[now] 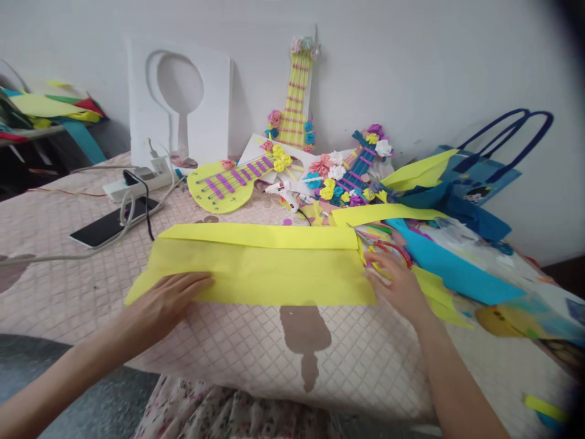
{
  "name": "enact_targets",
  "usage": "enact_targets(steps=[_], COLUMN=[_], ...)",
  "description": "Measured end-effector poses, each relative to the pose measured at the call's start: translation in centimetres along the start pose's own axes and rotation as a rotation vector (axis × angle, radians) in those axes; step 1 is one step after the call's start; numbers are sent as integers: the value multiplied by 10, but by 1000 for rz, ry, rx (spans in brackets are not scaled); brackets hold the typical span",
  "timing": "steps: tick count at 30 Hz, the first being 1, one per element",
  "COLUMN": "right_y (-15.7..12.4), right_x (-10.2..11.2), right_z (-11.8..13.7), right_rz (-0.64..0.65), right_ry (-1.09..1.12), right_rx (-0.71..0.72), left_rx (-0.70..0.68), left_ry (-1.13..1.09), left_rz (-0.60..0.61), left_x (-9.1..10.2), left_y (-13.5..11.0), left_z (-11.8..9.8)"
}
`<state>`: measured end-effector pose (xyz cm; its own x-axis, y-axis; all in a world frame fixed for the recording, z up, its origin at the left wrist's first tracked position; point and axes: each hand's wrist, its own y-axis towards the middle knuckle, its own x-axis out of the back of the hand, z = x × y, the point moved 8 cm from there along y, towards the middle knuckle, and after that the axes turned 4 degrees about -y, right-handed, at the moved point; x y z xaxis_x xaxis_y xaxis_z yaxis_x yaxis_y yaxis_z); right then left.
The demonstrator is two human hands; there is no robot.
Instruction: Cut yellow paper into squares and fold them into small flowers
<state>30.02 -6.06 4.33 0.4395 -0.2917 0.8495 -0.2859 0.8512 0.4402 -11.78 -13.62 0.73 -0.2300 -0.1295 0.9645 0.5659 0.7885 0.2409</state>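
L hand [176, 292] atop yel. sheet [283, 274]

We note a pale, gathered cloth garment [214, 411] with a small pink-and-dark floral print. Beyond this garment we record a bare left hand [176, 297] and bare right hand [397, 285], forearms likewise bare.
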Motion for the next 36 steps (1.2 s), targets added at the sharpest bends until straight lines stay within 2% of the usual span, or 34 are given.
enact_targets(steps=[2, 5, 8, 12, 15, 21, 30, 36], right_y=[-18, -42, -55, -53, -49, -47, -44, -53], right_x=[-11, -25, -32, -33, -32, -30, -23, -12], right_z=[17, 24, 21, 12, 12, 12, 14, 25], right_rz=[140, 316, 387, 324, 251, 139, 27, -3], right_ry=[5, 28, 38, 55, 66, 53, 102, 175], right_rx=[64, 82, 67, 67, 115, 156, 198, 172], left_rx=[45, 126, 160, 187, 178, 174, 93, 134], left_ry=[67, 141, 163, 103, 11, -57, -108, -123], left_rz=[-9, -44, -54, -126, -185, -217, -59, -104], left_x=[3, 10, 10, 13, 19, 21, 18, 20], left_y=[-6, -13, -22, -34, -38, -42, -35, -45], left_z=[12, 31, 50, 71, 74, 67, 42, 36])
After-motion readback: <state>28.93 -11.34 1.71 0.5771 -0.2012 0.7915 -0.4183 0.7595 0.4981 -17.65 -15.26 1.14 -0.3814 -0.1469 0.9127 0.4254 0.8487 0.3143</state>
